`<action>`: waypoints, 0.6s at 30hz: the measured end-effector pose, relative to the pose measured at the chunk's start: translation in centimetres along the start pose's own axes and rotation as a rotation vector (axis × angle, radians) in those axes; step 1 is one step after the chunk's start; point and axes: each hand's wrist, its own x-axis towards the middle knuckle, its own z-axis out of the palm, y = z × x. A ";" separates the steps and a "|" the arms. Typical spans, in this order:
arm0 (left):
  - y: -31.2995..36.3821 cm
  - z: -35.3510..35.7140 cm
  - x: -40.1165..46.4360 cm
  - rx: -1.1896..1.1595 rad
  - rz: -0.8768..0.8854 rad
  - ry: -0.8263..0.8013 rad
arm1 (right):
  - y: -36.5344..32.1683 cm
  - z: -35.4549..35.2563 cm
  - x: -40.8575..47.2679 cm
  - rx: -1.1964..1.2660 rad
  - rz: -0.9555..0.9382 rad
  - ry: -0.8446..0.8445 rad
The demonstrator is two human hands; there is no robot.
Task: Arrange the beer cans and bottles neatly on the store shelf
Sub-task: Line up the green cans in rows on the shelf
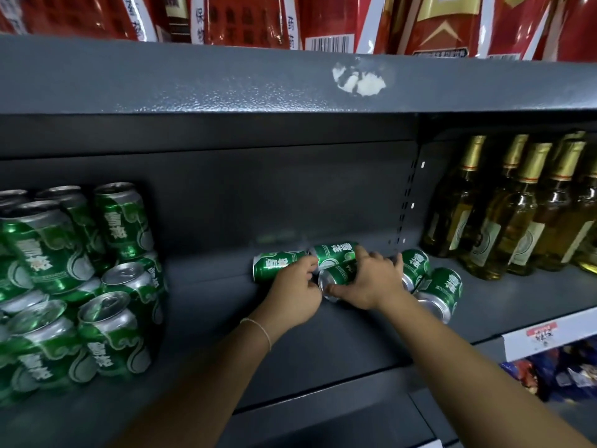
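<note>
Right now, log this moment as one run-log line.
left hand: grips fallen can | right hand: grips fallen can | stacked cans: left | bottles: upright, right

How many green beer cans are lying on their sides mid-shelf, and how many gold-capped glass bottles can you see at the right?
Green beer cans lying on their sides: 5
Gold-capped glass bottles standing upright: at least 6, with the row cut off at the frame edge
Total: at least 11
</note>
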 end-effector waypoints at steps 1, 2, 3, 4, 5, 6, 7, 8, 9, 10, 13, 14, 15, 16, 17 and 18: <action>-0.3 0.1 -0.1 0.000 0.002 0.000 | -0.1 0.0 0.0 0.023 0.003 0.011; -0.5 0.1 -0.2 -0.001 0.007 0.008 | -0.2 0.0 -0.2 0.058 0.007 0.027; -0.8 0.2 -0.2 -0.003 0.012 0.022 | -0.3 0.0 -0.3 0.098 0.009 0.046; -1.0 0.2 -0.3 -0.006 0.010 0.037 | -0.4 0.1 -0.5 0.134 0.005 0.069; -1.2 0.1 -0.4 -0.006 0.005 0.049 | -0.5 0.3 -0.6 0.165 -0.006 0.095; -1.3 0.0 -0.4 -0.005 -0.005 0.058 | -0.6 0.4 -0.8 0.189 -0.028 0.118; -1.4 -0.2 -0.5 -0.010 -0.013 0.064 | -0.7 0.4 -1.1 0.212 -0.056 0.131; -1.5 -0.5 -0.6 -0.018 -0.026 0.067 | -0.8 0.4 -1.4 0.236 -0.087 0.135; -1.7 -0.7 -0.5 -0.027 -0.037 0.070 | -0.9 0.2 -1.7 0.261 -0.117 0.132; -1.8 -1.1 -0.5 -0.039 -0.054 0.072 | -1.0 0.0 -2.1 0.284 -0.147 0.125; -1.9 -2.2 -0.6 -0.123 -0.125 0.091 | -1.4 -0.9 -3.4 0.370 -0.268 0.114; -1.7 -2.6 -0.6 -0.183 -0.161 0.080 | -1.6 -1.2 -3.7 0.406 -0.320 0.117; -1.5 -3.0 -0.7 -0.272 -0.195 0.048 | -1.8 -1.5 -4.0 0.440 -0.369 0.116; -1.1 -3.4 -1.0 -0.380 -0.236 -0.005 | -2.1 -1.7 -4.4 0.470 -0.414 0.105; -0.7 -3.8 -1.3 -0.498 -0.284 -0.065 | -2.3 -1.9 -4.7 0.494 -0.454 0.086; -0.4 -4.2 -1.6 -0.588 -0.328 -0.122 | -2.6 -2.2 -5.0 0.512 -0.496 0.064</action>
